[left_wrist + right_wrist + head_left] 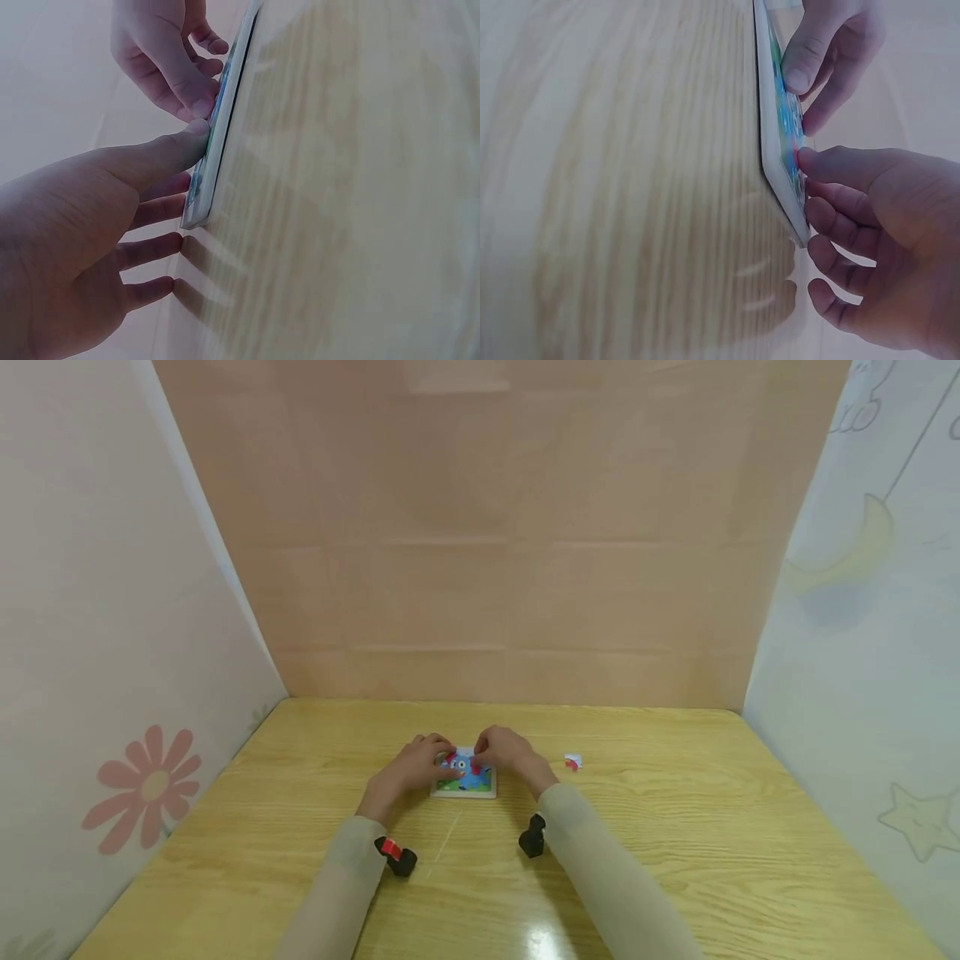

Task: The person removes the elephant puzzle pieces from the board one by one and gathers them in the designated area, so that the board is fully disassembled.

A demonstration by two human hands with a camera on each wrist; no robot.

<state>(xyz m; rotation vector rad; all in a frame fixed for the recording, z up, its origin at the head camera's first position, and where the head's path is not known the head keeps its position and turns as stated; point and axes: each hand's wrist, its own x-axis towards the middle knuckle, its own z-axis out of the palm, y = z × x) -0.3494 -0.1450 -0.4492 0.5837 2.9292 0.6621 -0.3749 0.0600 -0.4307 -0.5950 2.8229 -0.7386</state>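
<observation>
Right now my left hand presses its thumb on the puzzle, fingers fairly straight, while my right hand pinches a piece onto the picture from one o'clock. That board lies flat on the desk, dead centre between both hands. It looks thin, stiff and light, likely to slide, so I'd steady its edges. One loose piece sits at three o'clock, apart.
</observation>
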